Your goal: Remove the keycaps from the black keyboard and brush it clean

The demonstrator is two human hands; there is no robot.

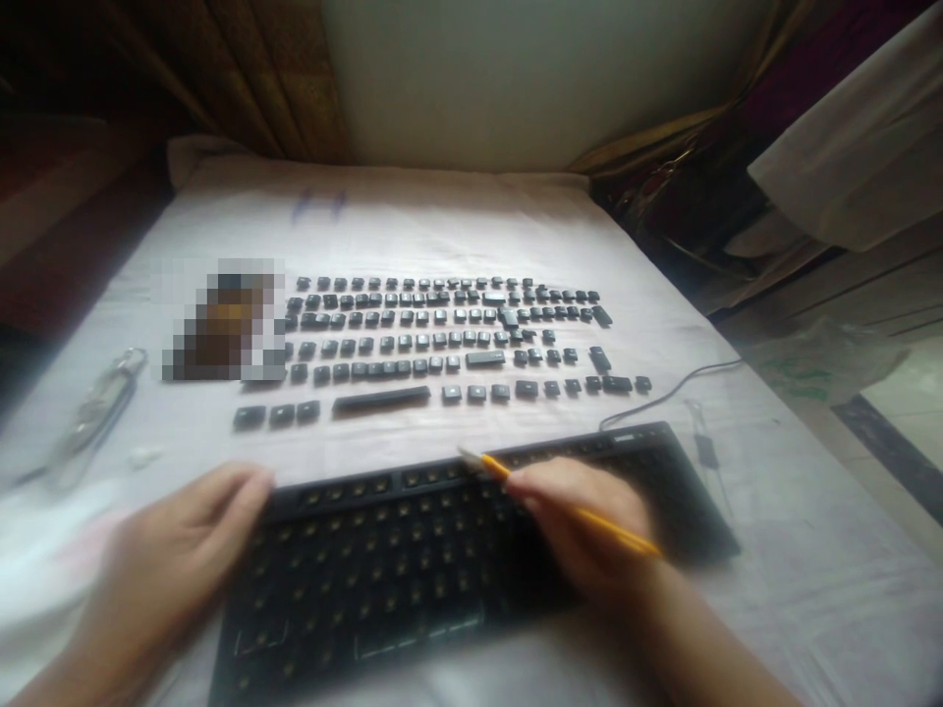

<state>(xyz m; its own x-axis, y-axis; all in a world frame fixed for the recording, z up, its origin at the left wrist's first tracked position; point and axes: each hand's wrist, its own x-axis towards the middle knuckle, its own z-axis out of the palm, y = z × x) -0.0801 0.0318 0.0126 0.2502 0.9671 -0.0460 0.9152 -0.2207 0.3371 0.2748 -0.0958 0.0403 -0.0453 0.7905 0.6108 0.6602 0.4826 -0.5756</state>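
Observation:
A black keyboard [413, 530] with its keycaps removed lies slightly tilted in front of me, its bare key sockets showing. My left hand [184, 535] grips the keyboard's left end near the far corner, the fingertips partly hidden. In my right hand [589, 511] is a slim yellow paintbrush [617, 531], pinched near its tip end. The brush tip points left over the keyboard's top row; whether it touches is too blurred to tell. Beyond the keyboard, loose black keycaps [398, 344] are laid out in several rows, with the long space bar [381, 399] in the nearest row.
A pale cloth [457, 221] covers the surface. A pixelated patch [221, 324] hides something left of the keycaps. Further left lies a clear, slender object [103, 403]. The keyboard's cable [678, 378] runs off to the right, near a small dark item [705, 450].

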